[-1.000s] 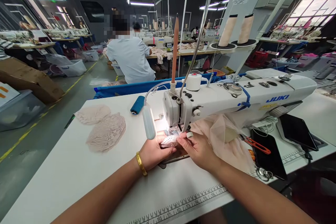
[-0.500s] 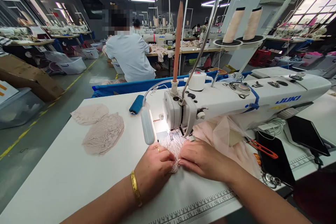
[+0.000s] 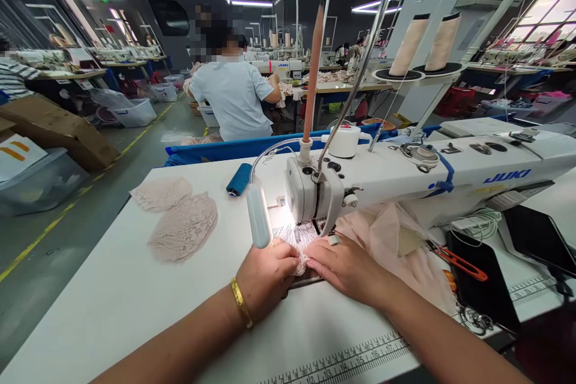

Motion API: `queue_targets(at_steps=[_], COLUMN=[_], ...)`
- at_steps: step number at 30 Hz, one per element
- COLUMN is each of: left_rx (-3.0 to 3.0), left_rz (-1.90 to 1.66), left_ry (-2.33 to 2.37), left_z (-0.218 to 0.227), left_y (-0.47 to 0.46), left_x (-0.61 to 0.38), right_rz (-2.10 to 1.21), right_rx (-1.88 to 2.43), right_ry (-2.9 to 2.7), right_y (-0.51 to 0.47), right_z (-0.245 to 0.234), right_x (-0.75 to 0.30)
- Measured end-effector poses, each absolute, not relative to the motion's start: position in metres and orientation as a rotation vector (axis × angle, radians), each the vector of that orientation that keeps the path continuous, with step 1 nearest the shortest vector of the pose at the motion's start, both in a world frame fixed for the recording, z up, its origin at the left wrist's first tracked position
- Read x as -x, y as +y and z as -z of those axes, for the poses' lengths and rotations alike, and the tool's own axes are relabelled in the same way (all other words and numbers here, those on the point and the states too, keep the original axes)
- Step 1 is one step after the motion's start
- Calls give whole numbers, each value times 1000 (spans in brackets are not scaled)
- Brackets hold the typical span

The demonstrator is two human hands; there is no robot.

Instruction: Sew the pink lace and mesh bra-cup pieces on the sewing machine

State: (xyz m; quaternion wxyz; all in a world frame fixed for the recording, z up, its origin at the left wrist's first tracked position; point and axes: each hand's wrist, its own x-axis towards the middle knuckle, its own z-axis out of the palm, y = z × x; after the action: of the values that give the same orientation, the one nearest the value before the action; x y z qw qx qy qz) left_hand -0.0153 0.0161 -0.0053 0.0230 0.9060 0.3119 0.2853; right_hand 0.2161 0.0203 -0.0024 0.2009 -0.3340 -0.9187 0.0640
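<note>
A pale pink piece of lace [image 3: 300,264] lies under the needle area of a white sewing machine [image 3: 387,174], lit by a small lamp [image 3: 260,216]. My left hand [image 3: 267,267] pinches the lace's left edge, fingers closed; a gold bracelet circles that wrist. From the right, my right hand [image 3: 344,264] grips the lace's near end with fingers pressed together, close to the left fingertips. The presser foot is partly hidden by the machine head. Two joined lace pieces [image 3: 182,225] lie flat on the table to the left.
Behind the lamp lies a blue thread spool [image 3: 239,180]. Sheer pink fabric [image 3: 382,228], orange snips [image 3: 463,263] and a black phone [image 3: 483,282] sit at the right. A printed ruler [image 3: 351,363] runs along the front edge. Beyond the table a co-worker [image 3: 231,96] sits facing away.
Both hands have moved slightly away from me with the lace, towards the needle. The lace's near end is now closer to the machine. The view has shifted a little.
</note>
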Motion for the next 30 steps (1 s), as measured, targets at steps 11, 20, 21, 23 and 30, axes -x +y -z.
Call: queue_targets(at_steps=[11,20,21,23,30], left_rx=[-2420,-2182,-2192,-2206,-2490], left_rz=[-790,-725,-726,-744,-833], left_ry=[1048,1033,1047,1093,962], left_z=[8,-3,-4,-5,1], left_y=[33,39,38,35,22], left_x=[16,15,15,13,16], right_rz=[-87,-200,-219,-238,-255], right_rx=[973,1017,1022,1037,879], right_ry=[-2432,-2219,-2222,-2234,-2447], right_y=[17,21,21,20,18], right_z=[7,3,2,3,-3], right_x=[-205,-200,-200,-200,-210])
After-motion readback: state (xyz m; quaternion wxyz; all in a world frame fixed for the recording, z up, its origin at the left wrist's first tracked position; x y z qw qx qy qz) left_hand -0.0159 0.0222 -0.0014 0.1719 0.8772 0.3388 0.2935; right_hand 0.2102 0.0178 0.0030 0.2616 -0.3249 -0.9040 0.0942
